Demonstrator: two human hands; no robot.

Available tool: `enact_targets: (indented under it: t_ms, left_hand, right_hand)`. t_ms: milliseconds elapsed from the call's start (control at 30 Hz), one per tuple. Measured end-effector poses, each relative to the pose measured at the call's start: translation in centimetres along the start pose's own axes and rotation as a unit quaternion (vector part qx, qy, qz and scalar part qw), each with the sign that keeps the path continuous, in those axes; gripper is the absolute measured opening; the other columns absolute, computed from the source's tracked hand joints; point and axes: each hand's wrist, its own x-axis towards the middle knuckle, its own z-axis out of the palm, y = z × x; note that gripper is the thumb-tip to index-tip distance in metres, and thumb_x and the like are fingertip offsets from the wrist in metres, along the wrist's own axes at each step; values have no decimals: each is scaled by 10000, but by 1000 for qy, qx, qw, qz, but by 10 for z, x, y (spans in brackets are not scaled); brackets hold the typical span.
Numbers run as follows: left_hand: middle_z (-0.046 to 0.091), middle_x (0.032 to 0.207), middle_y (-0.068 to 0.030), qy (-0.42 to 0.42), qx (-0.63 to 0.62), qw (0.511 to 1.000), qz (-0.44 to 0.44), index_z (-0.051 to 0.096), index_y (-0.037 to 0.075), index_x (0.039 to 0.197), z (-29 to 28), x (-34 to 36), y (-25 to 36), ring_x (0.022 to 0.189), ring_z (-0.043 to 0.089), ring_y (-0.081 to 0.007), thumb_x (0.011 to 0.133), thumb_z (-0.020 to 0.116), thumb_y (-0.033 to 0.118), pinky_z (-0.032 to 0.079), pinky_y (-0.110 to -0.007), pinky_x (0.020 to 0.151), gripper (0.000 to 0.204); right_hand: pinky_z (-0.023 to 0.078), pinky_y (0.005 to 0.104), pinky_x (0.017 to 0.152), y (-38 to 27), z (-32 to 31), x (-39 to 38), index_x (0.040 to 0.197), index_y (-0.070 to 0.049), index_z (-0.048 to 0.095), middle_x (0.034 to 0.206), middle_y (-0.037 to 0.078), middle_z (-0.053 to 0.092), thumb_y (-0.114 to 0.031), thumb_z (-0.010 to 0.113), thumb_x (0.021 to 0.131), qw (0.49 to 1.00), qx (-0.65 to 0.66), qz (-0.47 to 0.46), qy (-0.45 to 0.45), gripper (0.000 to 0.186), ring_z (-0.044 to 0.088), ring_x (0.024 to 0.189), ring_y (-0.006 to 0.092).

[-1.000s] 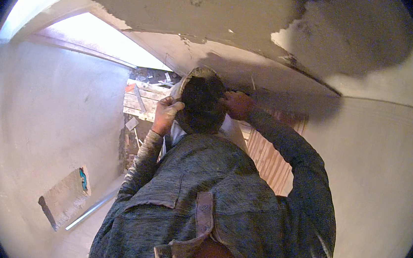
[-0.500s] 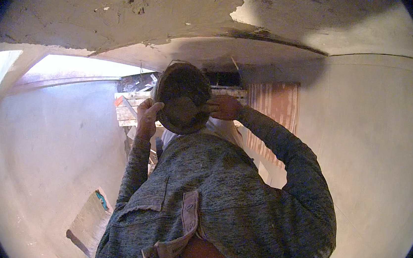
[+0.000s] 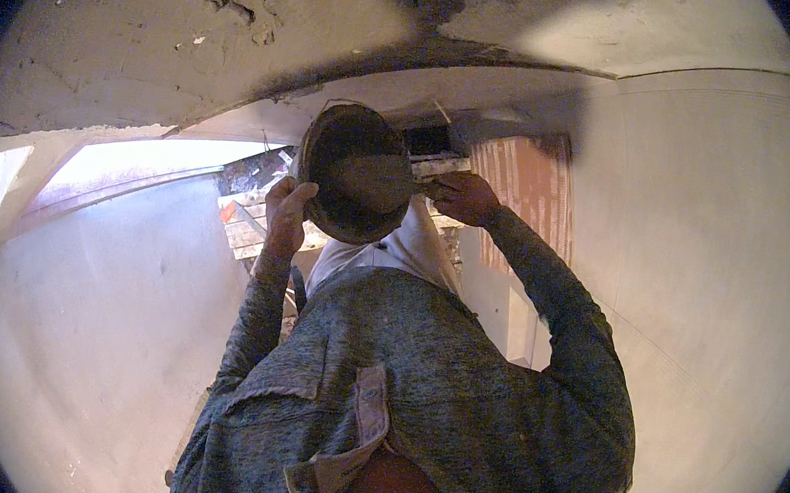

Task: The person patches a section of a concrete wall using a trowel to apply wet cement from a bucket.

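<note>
A dark round bucket [image 3: 327, 207] is held up in front of my body, tipped so that its opening shows. My left hand [image 3: 288, 215] grips its left edge, thumb over the rim and fingers behind. On the bucket's right side, my right hand [image 3: 465, 199] is closed round the handle of what looks like a trowel [image 3: 375, 180]. The grey blade lies across the bucket's mouth. The inside is too dark for me to tell how much it contains.
Close above hangs rough, cracked plaster [image 3: 195, 47]. Pale walls stand at left and right [image 3: 698, 257]. Beyond the bucket are wooden boards [image 3: 243, 222] and a reddish striped panel [image 3: 528, 193]. A bright opening [image 3: 151, 161] shows at upper left.
My right hand has shifted slightly right and up, and the grey blade has risen toward the bucket's right rim. My left hand keeps its grip. The view has tilted a little.
</note>
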Motion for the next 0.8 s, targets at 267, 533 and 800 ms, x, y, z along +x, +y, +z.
enact_targets:
  t_ms: [267, 533, 800]
  left_hand:
    - [493, 591, -3, 39, -8, 999, -12, 522, 72, 657, 14, 7, 9, 492, 442, -100, 736, 682, 132, 367, -257, 465, 188]
    - [534, 638, -4, 16, -74, 997, 3, 550, 72, 698, 27, 10, 2, 530, 495, -118, 736, 683, 112, 415, -272, 508, 144]
    - [576, 698, -31, 48, -85, 995, 8, 576, 61, 753, 71, 8, -4, 615, 562, -158, 736, 690, 156, 482, -309, 575, 149]
  right_hand:
    - [538, 396, 815, -28, -62, 11, 1132, -21, 606, 1032, 184, 649, -261, 731, 702, 919, 153, 326, -159, 508, 651, 904, 323]
    - [529, 380, 797, -5, -86, -18, 1069, -6, 622, 964, 172, 666, -242, 766, 680, 900, 223, 372, -41, 477, 662, 878, 301]
    - [499, 400, 819, 41, -140, -23, 1066, -18, 629, 957, 168, 649, -296, 789, 685, 910, 236, 341, -29, 498, 626, 952, 315]
